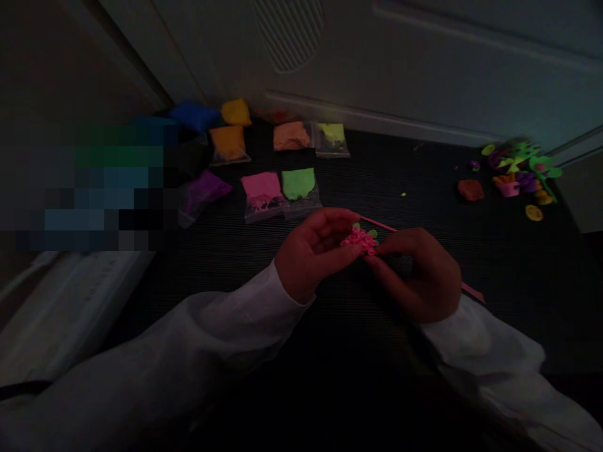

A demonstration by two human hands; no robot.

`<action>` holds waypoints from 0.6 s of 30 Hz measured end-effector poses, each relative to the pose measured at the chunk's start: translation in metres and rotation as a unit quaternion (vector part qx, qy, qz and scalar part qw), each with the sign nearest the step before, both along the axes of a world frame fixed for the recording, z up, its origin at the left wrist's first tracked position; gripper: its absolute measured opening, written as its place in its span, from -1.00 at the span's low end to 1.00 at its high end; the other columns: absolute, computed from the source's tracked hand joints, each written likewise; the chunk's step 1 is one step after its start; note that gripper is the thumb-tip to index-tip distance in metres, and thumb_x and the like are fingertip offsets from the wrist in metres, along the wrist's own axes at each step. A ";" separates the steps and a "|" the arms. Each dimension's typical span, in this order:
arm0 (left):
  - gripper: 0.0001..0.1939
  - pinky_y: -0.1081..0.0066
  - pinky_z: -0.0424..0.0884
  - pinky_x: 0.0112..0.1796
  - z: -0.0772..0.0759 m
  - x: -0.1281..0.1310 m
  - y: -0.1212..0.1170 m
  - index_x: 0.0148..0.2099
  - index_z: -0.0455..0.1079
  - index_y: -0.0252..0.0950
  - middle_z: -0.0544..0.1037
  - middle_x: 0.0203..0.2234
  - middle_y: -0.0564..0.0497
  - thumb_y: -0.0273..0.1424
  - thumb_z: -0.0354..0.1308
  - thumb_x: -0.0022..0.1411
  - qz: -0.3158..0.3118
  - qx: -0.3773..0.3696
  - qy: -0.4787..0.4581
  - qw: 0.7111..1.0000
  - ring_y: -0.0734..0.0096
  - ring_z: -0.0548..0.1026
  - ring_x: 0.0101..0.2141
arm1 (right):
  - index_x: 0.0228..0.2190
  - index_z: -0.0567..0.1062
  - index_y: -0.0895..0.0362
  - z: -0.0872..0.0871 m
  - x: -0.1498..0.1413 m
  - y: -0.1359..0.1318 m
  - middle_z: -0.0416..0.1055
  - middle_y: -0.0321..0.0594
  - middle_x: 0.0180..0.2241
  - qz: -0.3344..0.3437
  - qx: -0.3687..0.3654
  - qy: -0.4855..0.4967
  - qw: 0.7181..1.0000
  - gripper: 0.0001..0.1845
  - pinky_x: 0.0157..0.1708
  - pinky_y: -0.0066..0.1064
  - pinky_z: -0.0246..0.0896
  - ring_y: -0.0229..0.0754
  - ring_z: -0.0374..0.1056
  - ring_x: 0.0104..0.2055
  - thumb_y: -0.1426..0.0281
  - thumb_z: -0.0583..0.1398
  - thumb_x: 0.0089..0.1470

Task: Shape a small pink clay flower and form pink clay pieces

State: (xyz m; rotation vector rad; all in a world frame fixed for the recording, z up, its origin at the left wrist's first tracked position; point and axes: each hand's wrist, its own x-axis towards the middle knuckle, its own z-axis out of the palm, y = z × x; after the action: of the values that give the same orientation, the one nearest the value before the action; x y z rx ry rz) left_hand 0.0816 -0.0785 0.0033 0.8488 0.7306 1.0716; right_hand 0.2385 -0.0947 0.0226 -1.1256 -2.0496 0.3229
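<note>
In the middle of the head view, my left hand (308,251) is closed around a small clay flower cluster (360,238). The cluster is made of tiny pink rolled blooms with green leaves at its edges. My right hand (419,273) meets it from the other side, thumb and fingertips at the blooms. A thin pink modelling tool (472,292) is tucked in the right hand; its narrow end points toward the left fingertips and its flat end sticks out by the wrist. Whether the right fingertips pinch a further bit of clay is hidden.
Beyond my hands lie bags of pink clay (261,188), green clay (298,183), purple clay (207,190) and several other colours. At the far right sit a reddish clay lump (470,189) and small clay figures (527,169). A white panel (424,81) borders the dark table (377,169).
</note>
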 end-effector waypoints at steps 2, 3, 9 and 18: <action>-0.69 0.43 0.28 -0.25 0.002 0.000 0.001 -0.25 0.30 -0.25 0.42 -0.36 0.07 -0.54 0.15 -0.13 -0.010 -0.020 -0.016 1.000 0.50 0.39 -0.34 | -0.43 0.34 0.11 0.000 0.000 0.000 0.34 -0.27 -0.49 -0.004 -0.008 0.003 1.000 -0.83 -0.42 -0.37 0.18 -0.27 0.25 -0.42 0.46 0.18 -0.19; -0.71 0.42 0.28 -0.26 0.003 -0.001 0.002 -0.26 0.30 -0.25 0.43 -0.37 0.07 -0.54 0.14 -0.12 -0.012 -0.030 -0.022 0.999 0.50 0.39 -0.35 | -0.43 0.34 0.11 0.001 0.000 0.000 0.34 -0.27 -0.49 -0.006 -0.014 0.005 1.000 -0.84 -0.43 -0.37 0.18 -0.27 0.25 -0.42 0.46 0.18 -0.18; -0.71 0.43 0.30 -0.30 0.005 0.000 0.004 -0.28 0.32 -0.28 0.44 -0.42 0.06 -0.58 0.13 -0.16 -0.018 -0.072 -0.050 0.996 0.52 0.40 -0.40 | -0.44 0.35 0.12 0.000 0.001 0.000 0.34 -0.27 -0.49 -0.013 -0.037 0.028 0.999 -0.87 -0.43 -0.38 0.17 -0.28 0.25 -0.44 0.46 0.17 -0.17; -0.75 0.43 0.32 -0.32 0.007 -0.003 0.006 -0.31 0.34 -0.31 0.45 -0.45 0.05 -0.60 0.07 -0.14 -0.051 -0.113 -0.092 0.988 0.50 0.41 -0.41 | -0.43 0.35 0.12 -0.002 0.001 0.001 0.32 -0.27 -0.49 -0.011 -0.038 0.036 0.999 -0.86 -0.44 -0.38 0.15 -0.28 0.24 -0.44 0.46 0.16 -0.17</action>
State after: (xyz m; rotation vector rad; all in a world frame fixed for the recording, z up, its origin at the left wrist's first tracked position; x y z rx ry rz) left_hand 0.0788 -0.0724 0.0102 0.5793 0.6323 0.9416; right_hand 0.2397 -0.0941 0.0211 -1.1653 -1.9738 0.4287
